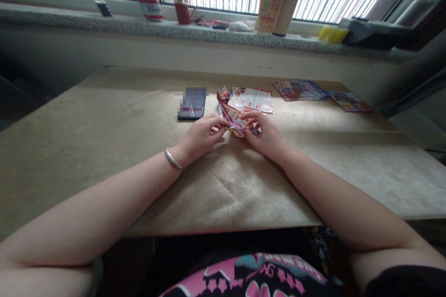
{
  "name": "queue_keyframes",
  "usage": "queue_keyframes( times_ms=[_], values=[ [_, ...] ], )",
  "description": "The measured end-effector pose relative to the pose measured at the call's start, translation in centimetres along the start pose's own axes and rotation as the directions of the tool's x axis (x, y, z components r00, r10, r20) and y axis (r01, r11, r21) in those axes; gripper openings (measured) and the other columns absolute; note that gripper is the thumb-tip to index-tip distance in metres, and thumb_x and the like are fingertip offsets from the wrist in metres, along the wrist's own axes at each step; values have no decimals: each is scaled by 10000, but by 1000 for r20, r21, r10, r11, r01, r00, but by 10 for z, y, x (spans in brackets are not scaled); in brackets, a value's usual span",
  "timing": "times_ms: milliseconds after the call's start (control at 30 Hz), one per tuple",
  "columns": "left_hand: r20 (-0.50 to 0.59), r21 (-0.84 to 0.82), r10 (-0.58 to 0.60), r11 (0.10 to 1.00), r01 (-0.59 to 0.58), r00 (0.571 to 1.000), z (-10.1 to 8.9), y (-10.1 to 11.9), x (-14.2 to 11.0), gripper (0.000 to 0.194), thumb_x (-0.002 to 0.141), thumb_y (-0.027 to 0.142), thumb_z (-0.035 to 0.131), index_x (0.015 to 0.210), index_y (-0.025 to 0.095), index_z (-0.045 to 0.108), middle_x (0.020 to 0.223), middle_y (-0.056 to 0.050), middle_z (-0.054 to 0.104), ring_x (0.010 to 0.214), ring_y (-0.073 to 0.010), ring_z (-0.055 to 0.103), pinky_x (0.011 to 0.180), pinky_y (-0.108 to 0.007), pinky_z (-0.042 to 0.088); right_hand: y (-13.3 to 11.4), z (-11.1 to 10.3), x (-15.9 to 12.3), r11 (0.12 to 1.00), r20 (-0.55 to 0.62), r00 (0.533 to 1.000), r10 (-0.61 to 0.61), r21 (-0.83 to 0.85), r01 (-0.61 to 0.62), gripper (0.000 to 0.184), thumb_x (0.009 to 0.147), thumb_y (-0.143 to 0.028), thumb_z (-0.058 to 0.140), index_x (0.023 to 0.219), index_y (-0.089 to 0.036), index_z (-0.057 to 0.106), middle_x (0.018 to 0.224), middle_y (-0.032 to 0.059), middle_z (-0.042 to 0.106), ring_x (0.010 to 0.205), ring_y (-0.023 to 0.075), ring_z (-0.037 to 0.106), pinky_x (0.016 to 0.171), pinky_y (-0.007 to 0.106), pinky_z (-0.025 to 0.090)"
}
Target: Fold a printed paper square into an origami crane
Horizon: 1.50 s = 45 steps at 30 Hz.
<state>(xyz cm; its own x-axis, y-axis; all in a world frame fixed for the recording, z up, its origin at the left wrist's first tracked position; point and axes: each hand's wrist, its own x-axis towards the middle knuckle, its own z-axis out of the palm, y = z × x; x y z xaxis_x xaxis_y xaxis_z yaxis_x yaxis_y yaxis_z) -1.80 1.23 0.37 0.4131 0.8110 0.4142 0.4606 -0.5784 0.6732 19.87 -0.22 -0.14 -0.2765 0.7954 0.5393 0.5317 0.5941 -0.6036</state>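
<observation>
A folded piece of red, white and pink printed paper (pixel 232 113) stands partly raised off the table in front of me. My left hand (pixel 205 135), with a silver bangle (pixel 174 158) at the wrist, pinches its near left edge between thumb and fingertips. On the other side, my right hand (pixel 265 135) has its fingers closed on the paper's right edge. Part of the paper is hidden by my fingers. Just beyond it lies a loose stack of printed sheets (pixel 253 99), with white and red print on top.
A dark phone (pixel 193 103), partly pixelated, lies left of the paper. Two groups of colourful cards, one larger pile (pixel 299 90) and one smaller pile (pixel 349 101), lie at the table's far right. A can (pixel 148 1), a patterned cup (pixel 269 8) and a yellow block (pixel 332 34) stand on the windowsill.
</observation>
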Motion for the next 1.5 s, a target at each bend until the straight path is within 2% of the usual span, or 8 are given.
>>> queue_keyframes(
  times_ms=[133, 267, 500, 633, 933, 1133, 1367, 1500],
  values=[
    [15, 79, 82, 993, -83, 996, 1, -1, -1, 196, 873, 304, 571, 939, 181, 709, 926, -52, 659, 830, -138, 616, 716, -229, 544, -4, -2, -1, 992, 105, 988, -115, 59, 109, 351, 812, -185, 592, 1156, -238, 548, 1124, 65, 635, 925, 177, 618, 831, 329, 514],
    [9, 55, 99, 993, -100, 995, 2, -3, 0, 164, 864, 267, 571, 921, 172, 693, 905, -39, 662, 791, -123, 621, 702, -225, 553, -3, -3, 1, 978, 87, 974, -208, 48, 205, 190, 836, -212, 611, 1024, -236, 624, 1033, 62, 648, 991, 192, 608, 907, 367, 497],
    [-25, -203, 35, 978, -40, 999, 6, -6, 0, 397, 833, 204, 602, 1222, 178, 529, 879, -11, 592, 741, -88, 600, 666, -199, 552, 5, -3, 3, 964, 52, 978, -203, 186, 190, 91, 851, -169, 594, 887, -232, 649, 974, 44, 673, 952, 174, 630, 886, 363, 507],
    [-12, -248, 32, 968, -34, 999, 7, -8, 0, 450, 840, 211, 611, 1269, 193, 477, 896, -7, 576, 710, -74, 589, 642, -186, 547, 7, -4, 2, 968, 39, 989, -145, 213, 133, 72, 846, -187, 605, 886, -230, 646, 945, 35, 682, 920, 172, 631, 821, 337, 514],
    [89, 17, 128, 991, -130, 988, 3, -3, -1, 232, 843, 312, 634, 1031, 182, 674, 946, -47, 617, 778, -116, 621, 702, -238, 570, -1, -3, 0, 947, 114, 993, -42, 322, 4, 85, 846, -271, 613, 908, -214, 620, 959, 41, 675, 885, 154, 631, 777, 297, 522],
    [51, 68, 138, 988, -141, 989, 2, 0, -2, 221, 836, 339, 647, 978, 175, 690, 901, -39, 653, 749, -115, 625, 685, -232, 553, 2, -1, -2, 940, 152, 988, 24, 333, -75, 248, 795, -337, 691, 1007, -235, 613, 999, 25, 675, 831, 145, 625, 783, 310, 523],
    [33, 184, 284, 941, -285, 958, 2, 0, -2, 171, 858, 332, 638, 840, 165, 668, 829, -29, 658, 724, -114, 604, 644, -218, 495, -1, 2, -2, 924, 165, 981, 100, 350, -153, 254, 804, -380, 677, 985, -229, 583, 1044, 38, 664, 891, 179, 646, 791, 332, 530],
    [5, 235, 321, 920, -313, 947, 3, 2, -4, 153, 873, 321, 623, 891, 171, 641, 857, -25, 666, 752, -114, 620, 669, -218, 508, 0, 6, -3, 911, 140, 983, 116, 380, -161, 255, 821, -371, 658, 1025, -240, 579, 1065, 38, 670, 967, 198, 645, 869, 360, 522]
  ],
)
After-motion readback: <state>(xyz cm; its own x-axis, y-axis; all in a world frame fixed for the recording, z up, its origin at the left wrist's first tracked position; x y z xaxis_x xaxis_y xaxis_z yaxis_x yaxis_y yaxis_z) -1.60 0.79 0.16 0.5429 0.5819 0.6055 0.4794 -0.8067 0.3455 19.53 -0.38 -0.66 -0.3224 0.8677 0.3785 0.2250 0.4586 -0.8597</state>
